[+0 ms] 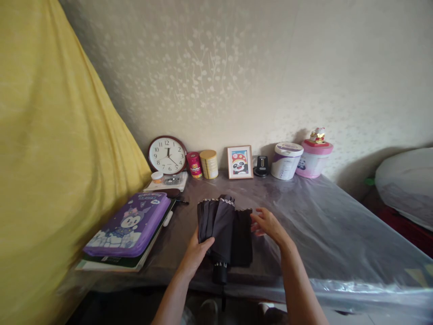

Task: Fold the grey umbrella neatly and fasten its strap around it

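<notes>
A black folding umbrella (221, 230) with a checked trim lies on the table's near part, its canopy collapsed into loose folds. Its short handle (219, 273) points toward me, over the front edge, with a dark strap hanging down. My left hand (200, 248) grips the folds on the left side, thumb on top and the other fingers hidden beneath. One flap of the canopy (242, 237) spreads flat to the right. Beside that flap's upper right corner, my right hand (265, 223) hovers with fingers curved and apart, holding nothing that I can see.
A purple zip case (130, 225) rests on books at the left, near a yellow curtain (50, 135). Along the wall stand a clock (167, 155), two cans, a framed picture (240, 162), a black device (261, 166) and two tubs (287, 161). Clear plastic covers the table (321, 225).
</notes>
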`<state>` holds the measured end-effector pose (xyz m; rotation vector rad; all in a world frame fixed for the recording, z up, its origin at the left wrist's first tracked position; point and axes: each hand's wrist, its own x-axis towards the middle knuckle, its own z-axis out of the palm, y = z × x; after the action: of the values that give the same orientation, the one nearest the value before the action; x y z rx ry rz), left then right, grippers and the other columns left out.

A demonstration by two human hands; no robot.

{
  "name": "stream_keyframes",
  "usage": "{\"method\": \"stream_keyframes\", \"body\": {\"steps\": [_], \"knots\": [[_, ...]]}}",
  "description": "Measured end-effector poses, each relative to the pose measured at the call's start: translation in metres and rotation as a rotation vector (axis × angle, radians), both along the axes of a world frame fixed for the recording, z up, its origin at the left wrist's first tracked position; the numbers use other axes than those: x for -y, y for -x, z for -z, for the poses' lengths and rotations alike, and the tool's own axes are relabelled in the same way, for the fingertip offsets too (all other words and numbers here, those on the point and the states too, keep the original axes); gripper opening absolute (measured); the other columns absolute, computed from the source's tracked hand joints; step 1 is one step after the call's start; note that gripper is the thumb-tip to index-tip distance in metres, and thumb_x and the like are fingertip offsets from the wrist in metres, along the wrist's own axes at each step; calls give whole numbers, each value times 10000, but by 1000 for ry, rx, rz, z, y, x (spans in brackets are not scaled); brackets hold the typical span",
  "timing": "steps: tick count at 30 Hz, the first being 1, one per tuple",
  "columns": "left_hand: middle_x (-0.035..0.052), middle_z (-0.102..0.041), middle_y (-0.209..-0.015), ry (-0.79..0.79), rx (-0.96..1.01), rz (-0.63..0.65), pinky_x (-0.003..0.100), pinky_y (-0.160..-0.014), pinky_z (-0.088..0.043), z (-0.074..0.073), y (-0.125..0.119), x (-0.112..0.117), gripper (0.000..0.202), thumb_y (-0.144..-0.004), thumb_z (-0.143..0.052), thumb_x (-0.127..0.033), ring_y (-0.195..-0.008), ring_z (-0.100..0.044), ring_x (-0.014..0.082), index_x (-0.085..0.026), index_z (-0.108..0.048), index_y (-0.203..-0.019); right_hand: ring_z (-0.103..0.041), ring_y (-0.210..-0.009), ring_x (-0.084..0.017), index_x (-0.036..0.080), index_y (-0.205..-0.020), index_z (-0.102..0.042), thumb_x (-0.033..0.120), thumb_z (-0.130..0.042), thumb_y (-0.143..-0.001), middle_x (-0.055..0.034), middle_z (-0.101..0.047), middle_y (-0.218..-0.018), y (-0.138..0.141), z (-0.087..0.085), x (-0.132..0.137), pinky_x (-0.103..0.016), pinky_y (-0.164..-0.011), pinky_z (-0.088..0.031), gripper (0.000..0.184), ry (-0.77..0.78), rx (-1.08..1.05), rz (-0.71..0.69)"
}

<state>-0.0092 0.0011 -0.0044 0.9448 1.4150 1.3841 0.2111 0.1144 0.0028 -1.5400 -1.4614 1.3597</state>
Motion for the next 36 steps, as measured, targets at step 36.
{"method": "stream_keyframes", "body": {"steps": [36], "knots": [[77,-676,-1071,-61,21,38,356,-930,-453,-4,-5,0,502,-676,-690,-276,-1026,-614,242,-160,-544,-1142,-607,-515,-89,162,-753,-584,266,-492,-817,19,-603,-644,82,8,20,-172,-441,-473,152,-131,-139,-328]]}}
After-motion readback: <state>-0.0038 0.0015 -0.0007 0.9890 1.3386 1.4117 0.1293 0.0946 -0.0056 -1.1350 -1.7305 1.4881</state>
